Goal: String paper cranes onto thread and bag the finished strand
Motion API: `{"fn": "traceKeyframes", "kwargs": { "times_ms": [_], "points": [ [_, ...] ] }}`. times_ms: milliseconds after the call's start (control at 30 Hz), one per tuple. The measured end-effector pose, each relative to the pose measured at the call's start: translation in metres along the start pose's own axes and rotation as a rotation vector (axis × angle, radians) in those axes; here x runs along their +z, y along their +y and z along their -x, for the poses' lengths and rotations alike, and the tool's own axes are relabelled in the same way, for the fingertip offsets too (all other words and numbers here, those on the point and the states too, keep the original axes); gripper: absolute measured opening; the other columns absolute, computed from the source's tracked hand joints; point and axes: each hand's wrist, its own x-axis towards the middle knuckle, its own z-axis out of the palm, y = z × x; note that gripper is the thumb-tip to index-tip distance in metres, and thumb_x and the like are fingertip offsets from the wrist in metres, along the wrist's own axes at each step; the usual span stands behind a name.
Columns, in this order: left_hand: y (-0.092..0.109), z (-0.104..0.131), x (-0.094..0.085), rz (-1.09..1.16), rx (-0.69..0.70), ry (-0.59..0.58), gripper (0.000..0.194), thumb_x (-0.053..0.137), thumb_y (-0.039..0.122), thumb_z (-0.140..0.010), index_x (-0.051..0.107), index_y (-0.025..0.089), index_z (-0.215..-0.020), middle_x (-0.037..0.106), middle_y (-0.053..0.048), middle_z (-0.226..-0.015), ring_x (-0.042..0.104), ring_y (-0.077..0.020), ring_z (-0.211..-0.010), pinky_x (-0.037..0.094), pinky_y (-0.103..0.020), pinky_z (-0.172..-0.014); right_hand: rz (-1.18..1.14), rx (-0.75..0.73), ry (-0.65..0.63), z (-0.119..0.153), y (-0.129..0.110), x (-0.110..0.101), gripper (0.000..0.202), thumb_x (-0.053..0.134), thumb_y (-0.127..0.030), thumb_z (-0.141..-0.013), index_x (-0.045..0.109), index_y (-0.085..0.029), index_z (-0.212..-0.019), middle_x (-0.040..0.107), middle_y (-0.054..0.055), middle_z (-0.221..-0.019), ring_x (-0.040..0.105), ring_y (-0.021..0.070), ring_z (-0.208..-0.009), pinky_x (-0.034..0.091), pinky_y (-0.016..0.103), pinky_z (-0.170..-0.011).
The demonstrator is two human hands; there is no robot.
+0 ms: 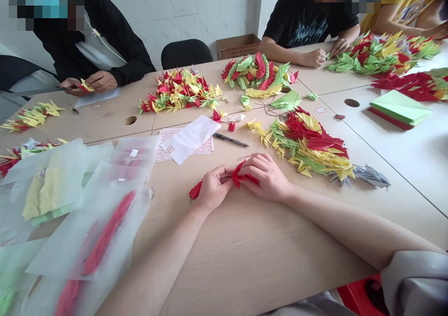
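Observation:
Between my two hands, above the near part of the table, is a red folded paper crane (pixel 236 178). My left hand (pixel 217 185) pinches it from the left, fingers closed. My right hand (pixel 268 177) grips it from the right, its fingers bent over the paper and hiding part of it. Another red folded paper piece (pixel 196 190) sticks out just left of my left hand, with a dark thread end below it. Beyond my right hand lies a heap of strung red, yellow and green paper cranes (pixel 311 141).
Clear plastic bags (pixel 105 213) of folded paper cover the left side. A pen (pixel 231 140), white paper (pixel 191 138) and label sheets (pixel 164 155) lie ahead. More crane piles (pixel 182 89) and a green paper stack (pixel 401 107) stand farther off. Several people sit across the table.

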Motion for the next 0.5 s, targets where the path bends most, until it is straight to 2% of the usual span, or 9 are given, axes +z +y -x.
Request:
{"fn": "traceKeyframes", "kwargs": {
  "times_ms": [200,333,500],
  "points": [
    [0.0013,0.0031,0.0006,-0.093,0.034,-0.063,0.012,0.062,0.018,-0.083,0.069,0.014,-0.092,0.073,-0.005,-0.09,0.067,-0.0165,-0.082,0.052,-0.025,-0.077,0.002,0.005,0.017,-0.0008,-0.0024,0.0001,0.003,0.06,-0.022,-0.09,0.061,-0.022,-0.093,0.068,0.005,-0.09,0.06,0.02,-0.088,0.045,0.037,-0.088],
    [0.0072,0.0074,0.002,-0.067,0.066,-0.081,0.019,0.053,0.024,-0.091,0.068,0.014,-0.098,0.071,-0.008,-0.101,0.066,-0.0197,-0.095,0.053,-0.029,-0.085,-0.067,0.082,0.045,-0.0019,-0.0044,-0.001,0.003,0.058,-0.018,-0.089,0.059,-0.021,-0.088,0.069,0.006,-0.09,0.061,0.0206,-0.088,0.045,0.038,-0.087],
    [0.0067,0.0085,0.0051,0.013,0.076,-0.026,0.025,0.067,0.029,-0.086,0.061,0.015,-0.106,0.07,-0.01,-0.103,0.067,-0.0204,-0.096,0.054,-0.031,-0.087,-0.121,0.145,0.047,-0.0025,-0.0033,0.0029,0.008,0.054,-0.018,-0.094,0.061,-0.021,-0.092,0.07,0.005,-0.093,0.062,0.0199,-0.088,0.044,0.039,-0.087]
  ]
}}
